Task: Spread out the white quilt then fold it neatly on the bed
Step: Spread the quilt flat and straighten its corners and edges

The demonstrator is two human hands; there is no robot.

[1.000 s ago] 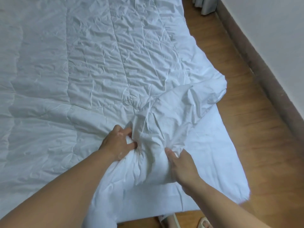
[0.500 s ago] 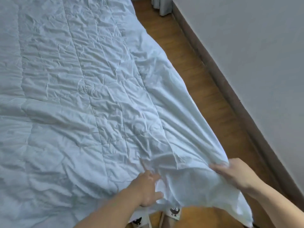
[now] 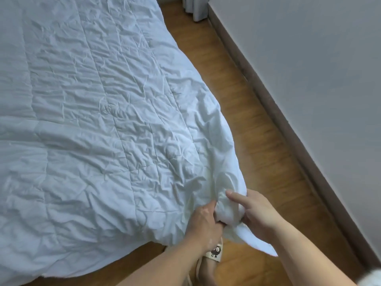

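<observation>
At 5 o'clock | left hand (image 3: 203, 223) and right hand (image 3: 257, 213) clenched on bunched corner of white quilt (image 3: 92, 120), rest spread toward 10 o'clock | untwist wad, tug square before folding

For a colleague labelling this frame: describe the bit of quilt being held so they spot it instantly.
Follow the right edge of the white quilt, beside the wooden floor, to the near corner. There the left hand and right hand grip a bunched wad; unlike the flat cloth around it, it is gathered into a tight roll.
</observation>
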